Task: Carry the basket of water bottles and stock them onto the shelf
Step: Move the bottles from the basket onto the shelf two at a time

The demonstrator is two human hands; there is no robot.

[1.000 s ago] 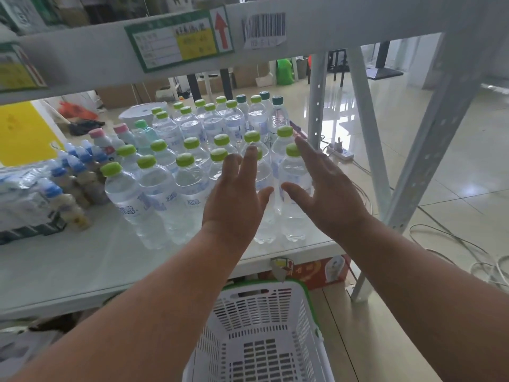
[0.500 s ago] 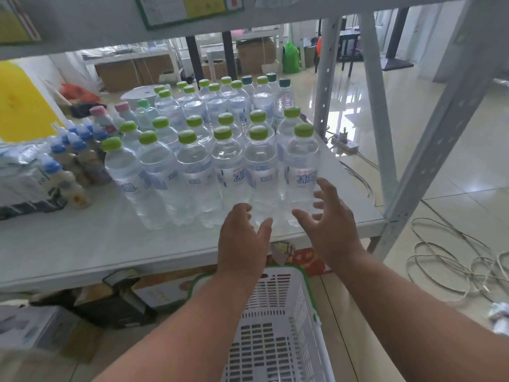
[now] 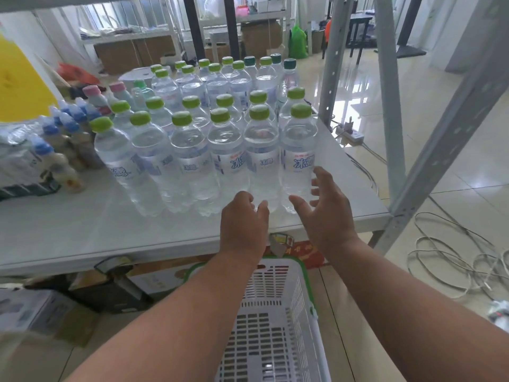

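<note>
Head view: both hands (image 3: pixel 286 219) hover empty before shelved bottles (image 3: pixel 220 150).

Bright, even daylight; we read it as coming from the far windows (image 3: pixel 132 15), which are blown out. Strong glare on the floor (image 3: pixel 355 106) right of the shelf (image 3: pixel 82 230), which has a soft sheen. Shadows are weak and diffuse, darkest under the shelf. Wide-angle bend: the posts (image 3: pixel 451 128) lean and bow toward the edges. Bottles (image 3: pixel 261 150) fairly sharp, labels legible. We see smear at the lower-left corner and softness in the background.
</note>
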